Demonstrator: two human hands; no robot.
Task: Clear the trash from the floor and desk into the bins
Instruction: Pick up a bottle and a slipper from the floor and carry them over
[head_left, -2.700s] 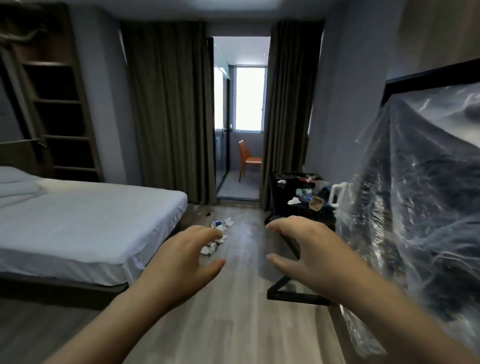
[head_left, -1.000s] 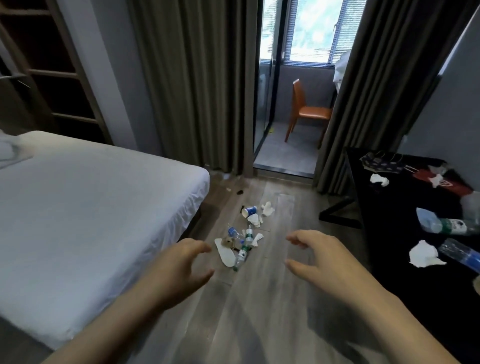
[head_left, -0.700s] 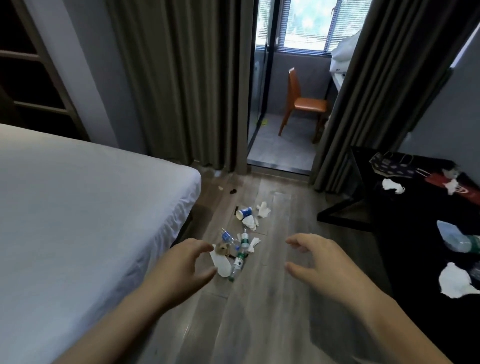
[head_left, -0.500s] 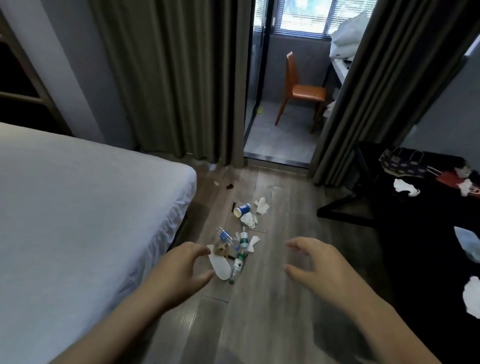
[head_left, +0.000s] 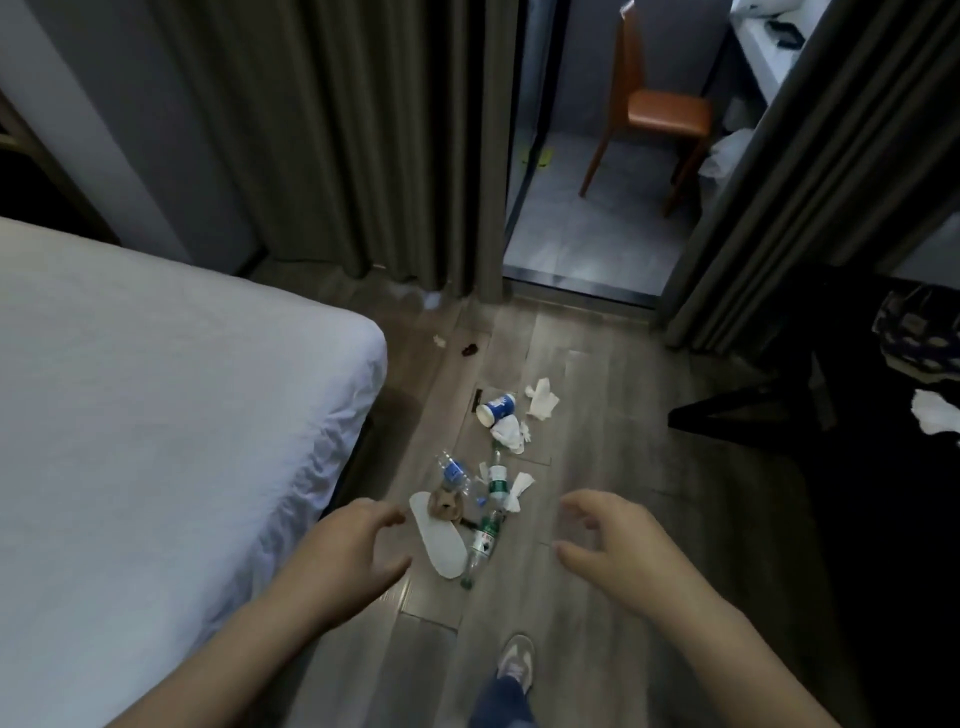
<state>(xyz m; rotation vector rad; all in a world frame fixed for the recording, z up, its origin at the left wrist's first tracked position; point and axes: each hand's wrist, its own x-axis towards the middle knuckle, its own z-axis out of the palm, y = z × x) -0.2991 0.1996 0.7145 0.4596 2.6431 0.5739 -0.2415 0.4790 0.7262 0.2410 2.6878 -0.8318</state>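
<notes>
A heap of trash lies on the wooden floor ahead: a white insole-shaped piece (head_left: 438, 540), a crumpled brown scrap (head_left: 445, 508), a green-labelled plastic bottle (head_left: 481, 543), another bottle with a blue label (head_left: 453, 474), a blue paper cup (head_left: 496, 408) on its side and white tissues (head_left: 542, 399). My left hand (head_left: 347, 557) hovers just left of the heap, fingers loosely curled, holding nothing. My right hand (head_left: 613, 545) hovers to the right of it, also empty with spread fingers. A crumpled tissue (head_left: 935, 419) lies on the black desk (head_left: 883, 519) at right.
A white bed (head_left: 156, 426) fills the left side. Grey curtains (head_left: 332, 135) flank a doorway to a tiled balcony with an orange chair (head_left: 655, 109). A patterned bag (head_left: 917, 338) sits on the desk. My shoe (head_left: 515, 664) is on the floor below. Small scraps (head_left: 439, 340) lie near the curtain.
The view has moved forward and tilted down toward the floor trash, which now lies between my hands. Both hands stay raised and empty. The plastic-wrapped thing at right is out of view.
</notes>
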